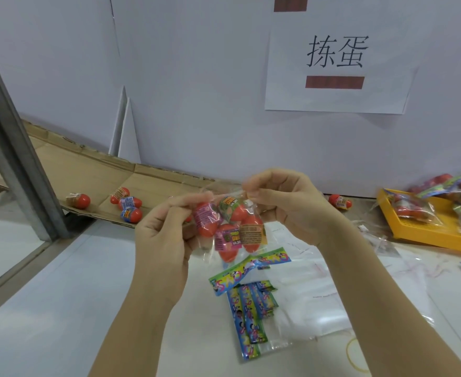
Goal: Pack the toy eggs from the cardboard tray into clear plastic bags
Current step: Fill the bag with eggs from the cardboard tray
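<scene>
I hold the clear bag (230,227) off the table (61,295), between my hands. My left hand (164,229) pinches its top edge on the left. My right hand (286,208) pinches the top right corner, fingers curled on the film. The mouth runs left to right between the two pinches, and the eggs (206,220) hang just below them, the bag's length pointing down.

Closing that mouth is probably next. The paper strips (248,268) lie straight beneath, on the near side, beside the empty bags (311,289). The way down looks open.

The loose eggs (130,204) sit in the cardboard tray (93,170) at far left, nearer my left hand. The yellow basket (425,235) at right is nearer my right.
</scene>
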The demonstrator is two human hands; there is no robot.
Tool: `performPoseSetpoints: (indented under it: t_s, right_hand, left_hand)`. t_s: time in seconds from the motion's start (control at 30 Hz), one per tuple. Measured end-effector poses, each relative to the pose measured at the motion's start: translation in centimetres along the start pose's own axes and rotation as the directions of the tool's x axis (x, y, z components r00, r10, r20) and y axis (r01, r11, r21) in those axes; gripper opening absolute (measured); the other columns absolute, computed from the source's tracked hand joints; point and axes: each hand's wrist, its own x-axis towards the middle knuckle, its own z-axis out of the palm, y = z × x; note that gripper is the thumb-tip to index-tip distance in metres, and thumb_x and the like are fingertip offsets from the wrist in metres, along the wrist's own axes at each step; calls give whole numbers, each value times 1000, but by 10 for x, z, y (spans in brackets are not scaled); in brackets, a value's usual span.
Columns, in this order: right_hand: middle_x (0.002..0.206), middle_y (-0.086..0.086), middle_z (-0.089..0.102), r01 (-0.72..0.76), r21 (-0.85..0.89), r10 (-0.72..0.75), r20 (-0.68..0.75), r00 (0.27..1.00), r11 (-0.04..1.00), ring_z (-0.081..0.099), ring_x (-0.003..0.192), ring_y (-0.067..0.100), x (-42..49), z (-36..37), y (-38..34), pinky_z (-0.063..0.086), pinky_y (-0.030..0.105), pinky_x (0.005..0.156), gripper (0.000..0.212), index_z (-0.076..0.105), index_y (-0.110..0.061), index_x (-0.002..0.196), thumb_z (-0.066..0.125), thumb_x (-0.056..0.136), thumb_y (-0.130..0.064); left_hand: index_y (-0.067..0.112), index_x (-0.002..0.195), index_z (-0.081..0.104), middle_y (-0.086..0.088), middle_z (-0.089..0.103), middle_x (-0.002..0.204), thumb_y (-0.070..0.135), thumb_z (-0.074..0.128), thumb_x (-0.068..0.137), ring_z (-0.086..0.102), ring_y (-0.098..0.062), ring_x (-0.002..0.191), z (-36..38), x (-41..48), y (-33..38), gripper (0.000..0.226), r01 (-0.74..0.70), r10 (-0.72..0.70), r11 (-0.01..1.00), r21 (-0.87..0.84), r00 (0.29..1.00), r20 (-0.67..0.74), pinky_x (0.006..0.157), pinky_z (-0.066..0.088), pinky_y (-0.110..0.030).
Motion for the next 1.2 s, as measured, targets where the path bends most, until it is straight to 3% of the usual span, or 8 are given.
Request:
performPoseSetpoints:
  t_s: [0.43,0.53,0.67,0.77,0.87,0.97,1.03,1.2]
  right_hand:
    - [69,-6,69,10,114,-9,-6,1000,993,64,59,7,0,1,1,55,25,54,27,69,-22,58,58,76,-5]
    - [70,-5,69,14,116,-14,0,1000,993,64,60,9,0,0,0,54,24,53,29,69,-21,59,55,76,-2]
    - [72,-3,70,23,108,-24,7,1000,994,65,61,10,0,-1,0,52,23,52,30,69,-21,60,55,77,-2]
    - [74,-1,70,27,87,-28,15,1000,996,65,63,12,1,-1,0,52,25,53,28,69,-21,60,56,78,-4]
    - [77,-1,70,28,44,-29,20,999,999,63,67,14,1,-1,-1,48,31,60,26,69,-22,61,58,78,-6]
    - [79,0,70,24,24,-24,18,1000,999,62,70,19,0,-1,-2,46,34,65,25,69,-20,62,58,78,-5]
    - [78,1,70,21,31,-22,17,1000,999,61,68,19,-1,-1,-4,48,34,63,25,69,-20,62,57,78,-4]
    - [75,-2,70,33,83,-33,2,999,996,63,67,16,-3,-3,-3,54,25,59,28,71,-22,63,56,78,-3]
  left_hand:
    - [24,54,64,3,74,102,-17,34,90,69,-12,72,-6,-1,2,62,-83,69,989,121,991,117,59,56,-24]
    - [25,54,65,4,74,102,-2,41,82,69,-10,92,-4,-3,3,46,-116,94,983,144,984,154,66,58,-26]
    - [23,51,65,5,73,103,6,39,73,67,-11,91,-4,-4,2,38,-100,79,985,140,986,143,64,54,-23]
    - [22,50,65,4,72,109,12,42,75,63,-24,98,-7,-3,-1,35,-94,72,983,155,987,146,66,53,-35]
    - [21,50,64,9,72,105,26,57,76,63,-26,92,-7,-3,-2,27,-119,100,971,206,990,104,70,51,-38]
    - [17,54,62,17,71,107,18,74,71,69,-10,90,-6,-5,-1,21,-197,163,919,342,979,125,67,52,-20]
    - [21,55,61,13,68,116,14,85,67,68,-2,70,-5,-7,-1,28,-213,171,911,354,974,146,61,50,-14]
    - [31,58,65,7,60,128,8,77,59,64,4,59,2,-9,1,26,-255,204,925,281,959,198,57,46,-7]
